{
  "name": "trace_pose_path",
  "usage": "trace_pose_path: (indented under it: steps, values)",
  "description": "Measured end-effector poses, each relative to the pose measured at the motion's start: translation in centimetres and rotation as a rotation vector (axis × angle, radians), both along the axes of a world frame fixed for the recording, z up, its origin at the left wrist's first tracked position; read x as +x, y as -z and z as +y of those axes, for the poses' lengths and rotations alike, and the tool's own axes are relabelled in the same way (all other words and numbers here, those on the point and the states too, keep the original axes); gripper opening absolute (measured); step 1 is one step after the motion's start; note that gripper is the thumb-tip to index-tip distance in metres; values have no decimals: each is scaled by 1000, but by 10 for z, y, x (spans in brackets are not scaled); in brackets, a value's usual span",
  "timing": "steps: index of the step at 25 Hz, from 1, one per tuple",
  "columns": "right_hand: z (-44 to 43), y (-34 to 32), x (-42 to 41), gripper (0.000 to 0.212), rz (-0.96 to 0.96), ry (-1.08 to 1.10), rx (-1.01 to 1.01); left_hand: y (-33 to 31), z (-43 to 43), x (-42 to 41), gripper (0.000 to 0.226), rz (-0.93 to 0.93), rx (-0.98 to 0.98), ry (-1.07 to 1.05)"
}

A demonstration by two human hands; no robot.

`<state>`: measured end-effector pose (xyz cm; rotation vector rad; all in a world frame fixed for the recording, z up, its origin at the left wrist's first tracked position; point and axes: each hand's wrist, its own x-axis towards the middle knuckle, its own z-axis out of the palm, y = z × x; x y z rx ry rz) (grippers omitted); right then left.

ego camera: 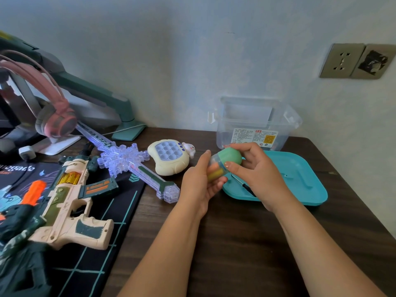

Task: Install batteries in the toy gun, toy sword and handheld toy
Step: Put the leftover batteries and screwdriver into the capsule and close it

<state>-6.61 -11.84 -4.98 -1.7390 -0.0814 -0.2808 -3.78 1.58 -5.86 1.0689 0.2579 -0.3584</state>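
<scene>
Dark wood tabletop (235, 243) fills my near view, with both bare forearms reaching forward over it. At near left, on a black desk mat (120, 228) with teal lines, the toy gun (70, 202) lies on its side, its grip towards me and its orange muzzle pointing left.

Further in, the two hands meet around a small capsule (216, 171). It has a clear body showing yellow and orange pieces inside, and a green cap (233, 158). My left hand (199, 185) cradles the clear body, fingers curled beneath it and thumb stretched straight along its side. My right hand (257, 174) wraps its fingers over the cap, thumb pressed at the seam.

Just left of the hands, the toy sword (128, 163) lies diagonally, partly on the mat, its clear plastic glowing blue. The cream handheld toy (169, 157) sits beside it, face up.

Under the right hand lies a teal tray (300, 174) with a thin screwdriver (248, 189) in it. Behind the tray, a clear plastic box (257, 125) stands against the wall. Pink headphones (55, 123) hang at far left.
</scene>
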Motion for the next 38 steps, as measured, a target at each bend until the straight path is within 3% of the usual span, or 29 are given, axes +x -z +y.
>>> trace_pose_path:
  steps: [13,18,24,27,30,32,35,36,38]
  values:
    - [7,-2,-3,37,-5,-10,-34,-6,1,-3,37,47,-38,46]
    - [14,-8,-3,11,26,11,100,-10,0,-4,31,-84,78,35]
    - [33,6,-4,12,-23,173,-108,-1,-1,0,31,-195,220,12]
    - [27,6,-6,13,14,121,-32,2,-1,3,39,-196,250,41]
    - [11,-4,-7,26,85,63,-95,0,-2,4,53,-152,160,158]
    - [4,-10,-6,25,62,147,-86,-5,-3,6,58,-122,47,186]
    - [-8,-34,8,31,-49,356,134,-9,0,18,46,-89,41,28]
    - [-16,-45,20,37,-94,416,116,-9,3,23,41,-75,69,-31]
    - [-36,-67,50,46,-160,512,-129,-10,9,28,32,-70,92,-77]
